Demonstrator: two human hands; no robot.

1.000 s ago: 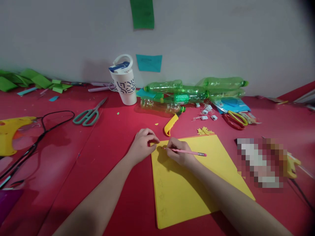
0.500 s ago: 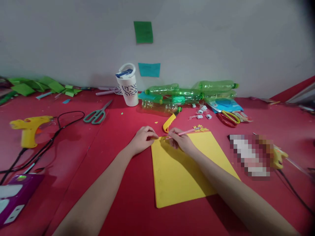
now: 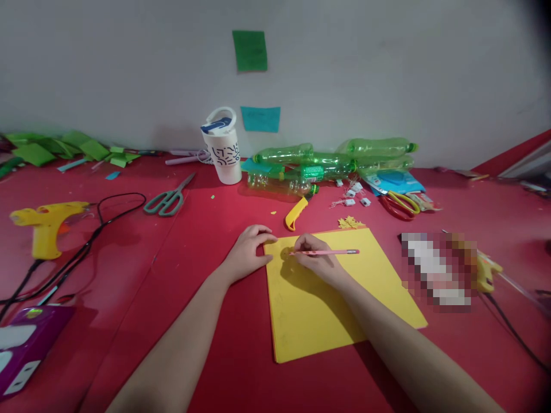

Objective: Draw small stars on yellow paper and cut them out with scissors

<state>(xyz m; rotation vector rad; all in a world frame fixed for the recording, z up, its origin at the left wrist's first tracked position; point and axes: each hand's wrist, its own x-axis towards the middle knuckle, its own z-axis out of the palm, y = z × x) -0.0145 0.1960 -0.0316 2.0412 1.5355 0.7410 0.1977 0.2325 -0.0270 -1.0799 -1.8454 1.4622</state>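
In the head view we look down on a smooth, slightly glossy red tabletop point(image 3: 232, 367), where a flat stack of matte yellow paper point(image 3: 310, 327) lies a little askew, its corners crisp and faint marks running down its left side. The pencil point(image 3: 344, 251) is slim, straight and pink, with a metal band and a pink eraser at its right end. Beyond the paper's far edge we find a small heap of jagged yellow paper cutouts point(image 3: 350, 222) and a smooth, curved yellow handle point(image 3: 296, 214); farther back lie ribbed, see-through green plastic bottles point(image 3: 379, 146), beside a tapering white tumbler point(image 3: 224, 158) with dark dashes. Our right hand point(image 3: 318, 261) rests over the upper part of the sheet, its fingers closed together on the pencil near the point, so that the shaft slants out rightward above the hand and the tip sits just left of the fingertips; we cannot tell whether it touches the paper. Our left hand point(image 3: 247, 252) lies at the stack's far left corner, fingers curved, thumb and forefinger apart, their tips at the paper's edge.
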